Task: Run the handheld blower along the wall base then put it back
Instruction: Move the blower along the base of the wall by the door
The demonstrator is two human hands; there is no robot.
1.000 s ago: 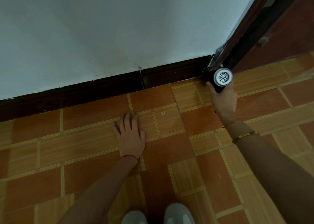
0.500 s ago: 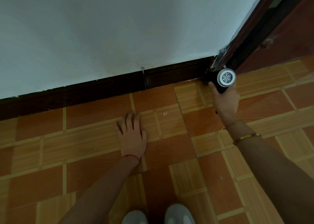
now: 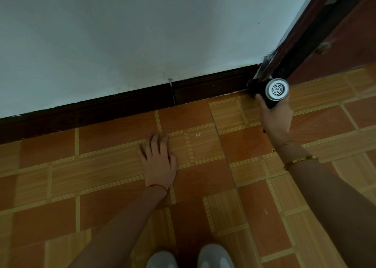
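R hand gripping black blower, nozzle meeting dark skirting far right by door frame; L hand lying flat on tile floor.

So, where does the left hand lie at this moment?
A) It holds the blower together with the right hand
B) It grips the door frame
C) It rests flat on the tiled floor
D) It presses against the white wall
C: the left hand lies flat with straight fingers on the tiled floor, while only the right hand holds the blower at the skirting board.
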